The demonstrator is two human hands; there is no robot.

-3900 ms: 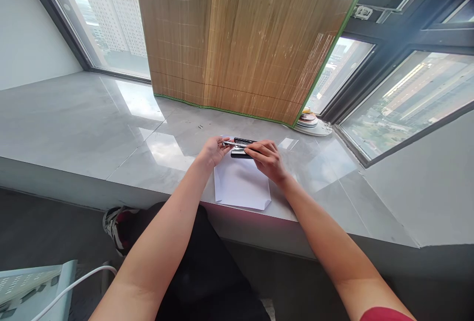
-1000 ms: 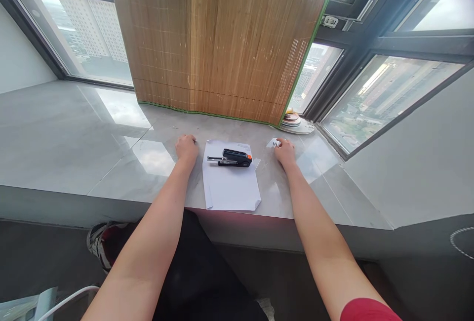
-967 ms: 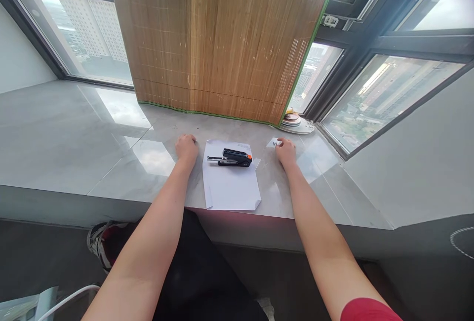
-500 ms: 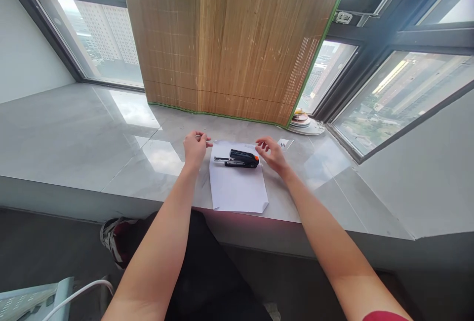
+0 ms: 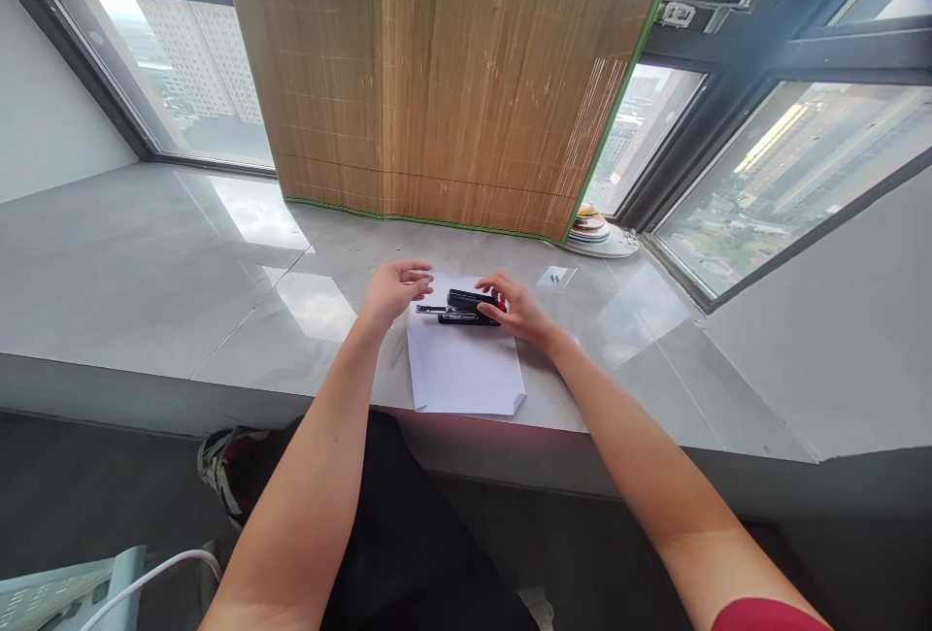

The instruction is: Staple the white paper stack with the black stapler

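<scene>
Carefully, with my right hand (image 5: 518, 311) half-curled onto the orange rear end of the black stapler (image 5: 466, 307) lying on the white paper (image 5: 464, 371), and my left hand (image 5: 397, 287) spread empty beside its metal nose, I'd grip without shifting that paper.

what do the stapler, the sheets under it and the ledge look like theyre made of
Stapler: black body, likely plastic, with a bare metal rail jutting left.
Sheets: matte white paper, one corner curled.
Ledge: polished grey stone or tile, probably; it mirrors the windows and shows joint lines.
</scene>
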